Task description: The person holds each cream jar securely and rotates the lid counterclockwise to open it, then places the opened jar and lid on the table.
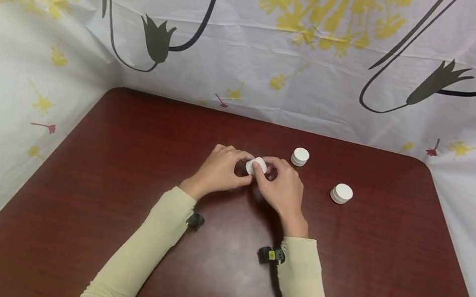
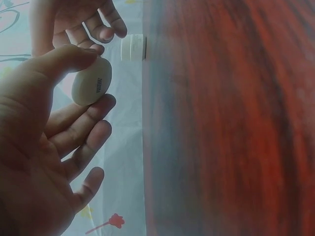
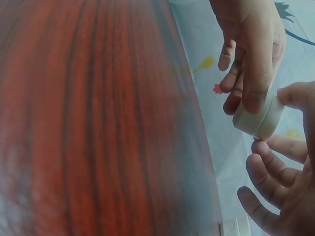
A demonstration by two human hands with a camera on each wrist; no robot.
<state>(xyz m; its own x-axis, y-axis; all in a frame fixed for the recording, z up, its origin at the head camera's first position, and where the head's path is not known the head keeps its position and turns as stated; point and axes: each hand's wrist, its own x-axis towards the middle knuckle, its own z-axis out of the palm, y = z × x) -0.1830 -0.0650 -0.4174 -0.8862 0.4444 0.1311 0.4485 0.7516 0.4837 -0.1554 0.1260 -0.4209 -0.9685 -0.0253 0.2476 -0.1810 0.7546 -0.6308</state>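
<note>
A small white round lidded jar [image 1: 256, 165] is held between both hands, above the table's middle. The left hand [image 1: 222, 169] pinches it from the left, thumb on one side and fingers on the other. From the right, the right hand [image 1: 281, 182] pinches it too, with its thumb and fingertips at the rim. Small dark print shows on the jar's flat face [image 2: 92, 82] in the left wrist view. A seam runs round the jar's side [image 3: 258, 118] in the right wrist view. The fingers partly cover the jar.
Two similar white jars stand upright to the right of the hands, one farther back [image 1: 299, 157] and one nearer [image 1: 342, 193]. The dark red wooden table [image 1: 77, 187] has rounded far corners. A white patterned cloth [image 1: 243, 43] hangs behind and at both sides.
</note>
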